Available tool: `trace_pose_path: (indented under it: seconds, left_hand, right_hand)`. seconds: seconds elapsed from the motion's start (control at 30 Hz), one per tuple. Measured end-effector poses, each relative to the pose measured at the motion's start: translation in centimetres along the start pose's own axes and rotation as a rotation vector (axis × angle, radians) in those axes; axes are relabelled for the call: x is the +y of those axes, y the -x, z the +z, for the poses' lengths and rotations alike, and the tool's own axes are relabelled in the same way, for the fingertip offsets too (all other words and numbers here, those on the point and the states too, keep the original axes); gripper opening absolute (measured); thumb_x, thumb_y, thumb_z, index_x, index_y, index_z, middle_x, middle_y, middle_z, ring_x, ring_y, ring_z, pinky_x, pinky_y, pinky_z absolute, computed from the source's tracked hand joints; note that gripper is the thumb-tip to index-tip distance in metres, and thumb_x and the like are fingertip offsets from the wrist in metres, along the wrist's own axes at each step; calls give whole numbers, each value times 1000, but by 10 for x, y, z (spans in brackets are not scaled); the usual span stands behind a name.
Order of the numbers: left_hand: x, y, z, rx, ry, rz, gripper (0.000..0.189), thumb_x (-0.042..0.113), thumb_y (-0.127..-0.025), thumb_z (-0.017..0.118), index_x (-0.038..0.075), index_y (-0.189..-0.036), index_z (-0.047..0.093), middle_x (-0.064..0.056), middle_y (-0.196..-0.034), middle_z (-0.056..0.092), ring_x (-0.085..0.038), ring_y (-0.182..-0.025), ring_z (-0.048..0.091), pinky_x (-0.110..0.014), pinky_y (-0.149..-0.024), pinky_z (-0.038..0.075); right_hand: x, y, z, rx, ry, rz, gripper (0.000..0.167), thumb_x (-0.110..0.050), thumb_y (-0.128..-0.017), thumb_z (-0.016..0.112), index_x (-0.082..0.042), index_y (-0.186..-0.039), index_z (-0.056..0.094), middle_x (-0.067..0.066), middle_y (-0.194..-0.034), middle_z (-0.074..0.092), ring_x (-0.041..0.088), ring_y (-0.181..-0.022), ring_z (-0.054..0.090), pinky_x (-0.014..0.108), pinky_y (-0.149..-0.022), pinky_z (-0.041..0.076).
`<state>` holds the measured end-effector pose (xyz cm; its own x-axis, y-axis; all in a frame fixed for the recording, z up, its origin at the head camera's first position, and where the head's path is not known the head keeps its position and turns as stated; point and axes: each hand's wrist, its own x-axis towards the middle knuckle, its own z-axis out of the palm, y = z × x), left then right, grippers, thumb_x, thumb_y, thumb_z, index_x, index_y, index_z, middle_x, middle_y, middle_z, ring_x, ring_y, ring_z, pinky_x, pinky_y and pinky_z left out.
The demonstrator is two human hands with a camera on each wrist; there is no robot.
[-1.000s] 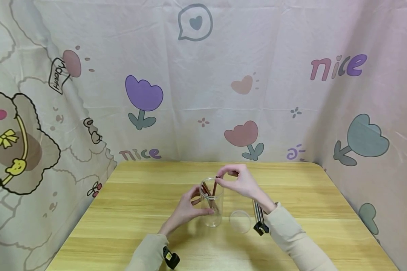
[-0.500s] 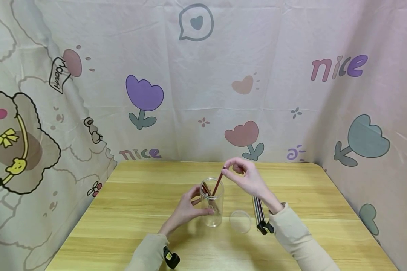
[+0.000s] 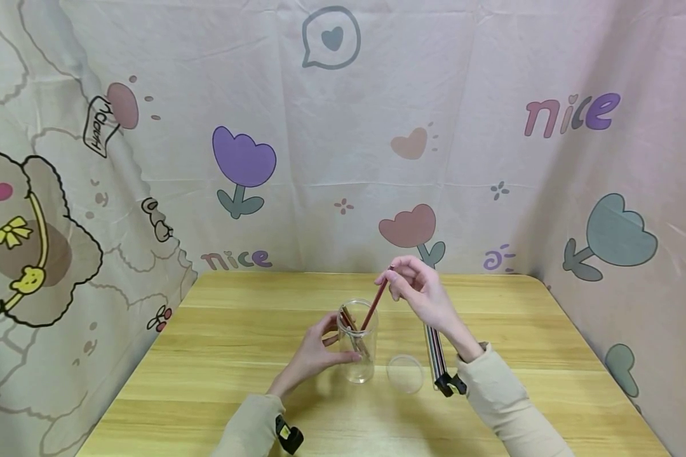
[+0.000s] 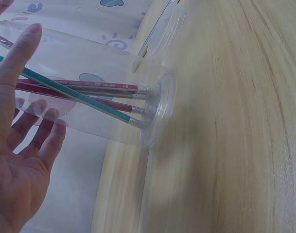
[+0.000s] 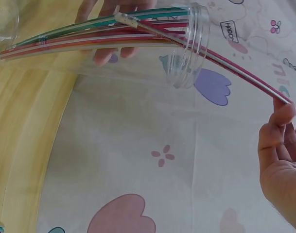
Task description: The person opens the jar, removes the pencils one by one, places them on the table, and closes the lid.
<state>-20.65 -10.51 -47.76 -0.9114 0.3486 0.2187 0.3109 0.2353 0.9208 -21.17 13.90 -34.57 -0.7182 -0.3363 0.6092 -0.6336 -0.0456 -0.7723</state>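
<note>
Left hand [image 3: 314, 349] wrapped round a clear jar [image 3: 359, 373], thumb on the near side, other fingers curled behind; jar upright on the wooden desk [image 3: 234, 368], its long axis vertical, mouth up. Right hand [image 3: 424, 297] above and to the right of the mouth, fingers pinching a dark-red pencil [image 3: 377, 298] close to its upper end. That pencil is part in, part out of the jar: lower portion inside the mouth, upper portion clear of the rim. Its long axis slants steeply, rising from the jar toward the right; the right wrist view shows the metal-banded end pointing down into the jar and the dark tip just past the pinch, pointing up and out. Inside the jar, several more pencils [image 4: 104, 85], reds and a teal pencil [image 4: 75, 95] among them, metal-banded ends down by the base, shafts leaning leftward in the head view, crossing the held pencil's slant. Right of the jar, near but apart, a round clear lid [image 3: 404, 374] lies flat. Beyond it, a bundle of pencils [image 3: 434, 352] rests on the desk, long axis running away from the person, partly hidden by the right forearm. Printed cloth [image 3: 331, 158] hangs behind.
</note>
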Motion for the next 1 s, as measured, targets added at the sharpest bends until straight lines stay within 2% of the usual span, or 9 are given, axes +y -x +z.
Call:
trace_pose_path:
  seconds: [0.07, 0.13, 0.33, 0.57, 0.8, 1.0]
  left_hand:
    - [0, 0, 0, -1, -2, 3, 77, 25, -72, 92, 9, -137, 54, -4, -132, 63, -30, -127, 59, -45, -109, 53]
    - [-1, 0, 0, 1, -6, 6, 78, 25, -72, 92, 8, -137, 53, -5, -132, 63, -30, -127, 59, -46, -109, 53]
    - [-1, -1, 0, 4, -5, 9, 78, 25, -72, 92, 7, -137, 53, -5, -131, 63, -30, -127, 59, -45, -109, 53]
    - [-2, 0, 0, 4, -12, 1, 78, 26, -72, 92, 7, -137, 54, -4, -131, 63, -29, -127, 58, -44, -109, 53]
    - [-1, 0, 0, 7, -13, -7, 76, 26, -71, 92, 12, -136, 55, -5, -131, 62, -29, -127, 58, -44, -109, 53]
    - [-1, 0, 0, 7, -5, -10, 77, 25, -71, 93, 9, -136, 55, -5, -132, 63, -29, -126, 59, -41, -109, 53]
  right_hand:
    - [0, 0, -1, 4, -23, -10, 10, 1, -102, 53, 9, -107, 49, -7, -94, 77, 10, -61, 59, 24, -50, 48]
    - [0, -1, -2, 11, -43, -21, 7, 1, -102, 51, 6, -107, 50, -9, -94, 77, 9, -62, 62, 28, -48, 50]
    - [0, -1, -6, 48, -113, -59, 13, 4, -103, 48, -6, -109, 53, -2, -95, 77, 9, -64, 65, 27, -52, 55]
    - [-1, -1, -11, 106, -193, -110, 9, 8, -101, 49, 5, -110, 50, 2, -95, 77, 13, -64, 64, 23, -57, 56]
    - [-3, -2, -15, 175, -269, -159, 16, 12, -99, 49, 4, -111, 54, 5, -96, 76, 13, -65, 63, 22, -57, 56]
    - [-5, -3, -20, 238, -303, -162, 21, 12, -99, 48, 2, -110, 63, 5, -94, 77, 11, -65, 64, 20, -57, 56]
